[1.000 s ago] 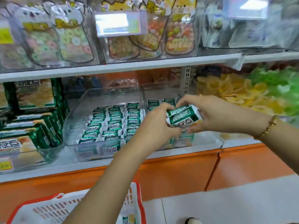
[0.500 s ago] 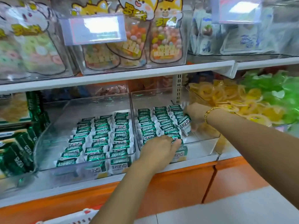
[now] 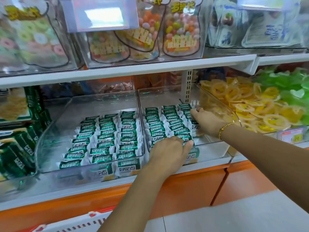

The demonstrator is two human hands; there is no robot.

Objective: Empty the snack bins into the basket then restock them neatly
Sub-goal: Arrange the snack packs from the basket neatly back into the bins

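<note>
Two clear snack bins sit side by side on the lower shelf. The left bin (image 3: pixel 55 124) holds neat rows of green-and-white snack packets (image 3: pixel 107 138). The right bin (image 3: pixel 215 148) holds similar rows (image 3: pixel 165 121). My left hand (image 3: pixel 168 151) rests over the front packets of the right bin, fingers fairly straight and pressing down. My right hand (image 3: pixel 209 123) is inside the same bin at its right side, fingers stretched along the right column; one packet (image 3: pixel 194 129) stands on edge against it. A corner of the red-and-white basket (image 3: pixel 80 222) shows at the bottom left.
Green snack boxes (image 3: pixel 18 153) fill the bin at far left. A bin of yellow ring sweets (image 3: pixel 247 106) and green ones (image 3: pixel 291 87) stands at right. The upper shelf (image 3: pixel 133 69) with candy bags overhangs the bins. Orange cabinet fronts (image 3: pixel 192 186) lie below.
Both hands carried a packet from in front of the shelf down into the right bin. The left hand settled on the front rows and the right hand reached further back along the right column.
</note>
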